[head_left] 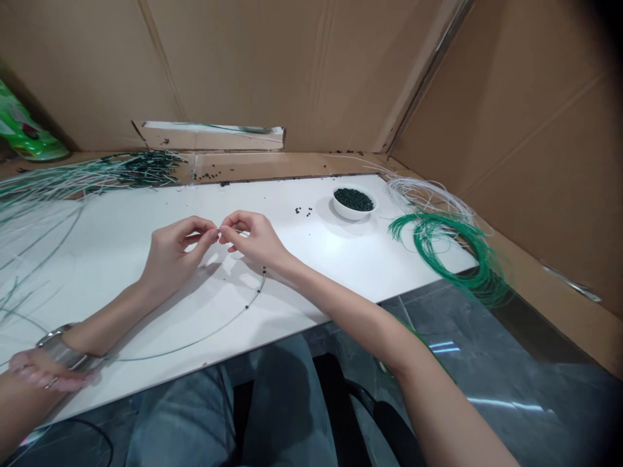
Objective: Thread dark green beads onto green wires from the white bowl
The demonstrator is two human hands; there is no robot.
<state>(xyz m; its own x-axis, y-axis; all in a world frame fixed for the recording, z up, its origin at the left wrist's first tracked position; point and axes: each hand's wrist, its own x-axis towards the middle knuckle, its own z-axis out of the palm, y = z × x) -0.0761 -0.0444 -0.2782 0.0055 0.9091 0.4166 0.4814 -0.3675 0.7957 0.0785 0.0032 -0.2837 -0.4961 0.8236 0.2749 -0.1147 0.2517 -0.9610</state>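
Note:
Over the white board (311, 285), my two hands meet fingertip to fingertip. My left hand (172, 253) pinches thumb against forefinger at what looks like the tip of a thin pale wire. Thumb and fingers of my right hand (256, 239) are closed on the same thin wire (238, 231), a short piece of which shows at its fingers. From below the right hand a greenish thin strand (195, 340) curves down and left under my left wrist, with a few small dark beads (247, 306) spaced along it. Whether a bead sits between the fingertips is too small to tell.
A white bowl (349, 212) of dark beads stands right of centre, with several loose beads (304, 211) beside it. Coiled green wire (438, 259) and white wire (433, 194) lie at right. Beaded strands (146, 167) are bundled at back left. Cardboard walls (272, 65) enclose the board.

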